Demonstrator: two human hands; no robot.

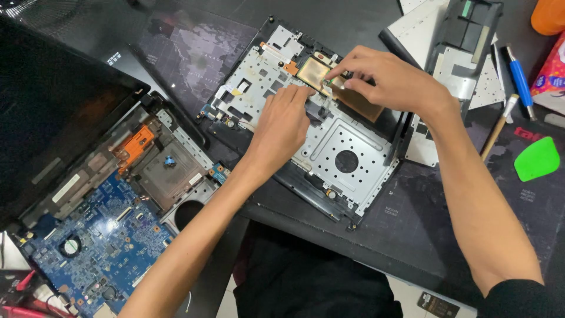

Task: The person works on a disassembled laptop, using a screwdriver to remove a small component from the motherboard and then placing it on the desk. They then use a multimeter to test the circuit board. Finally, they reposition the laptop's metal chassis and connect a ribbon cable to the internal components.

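two hands [281,126], one green pick [537,159]

The upturned metal-lined laptop cover panel [329,153] lies on the dark desk mat [424,218], with the opened laptop base with blue circuit board [100,235] to its left and the green plastic pry pick [537,159] to its right.

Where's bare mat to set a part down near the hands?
Bare mat lies between the metal cover and the green pick, and above the cover's left corner. Crowded: both hands, left and right, mid-cover; pens right; motherboard left.

Blue motherboard [97,241], green pry pick [537,159], blue pen [519,79]
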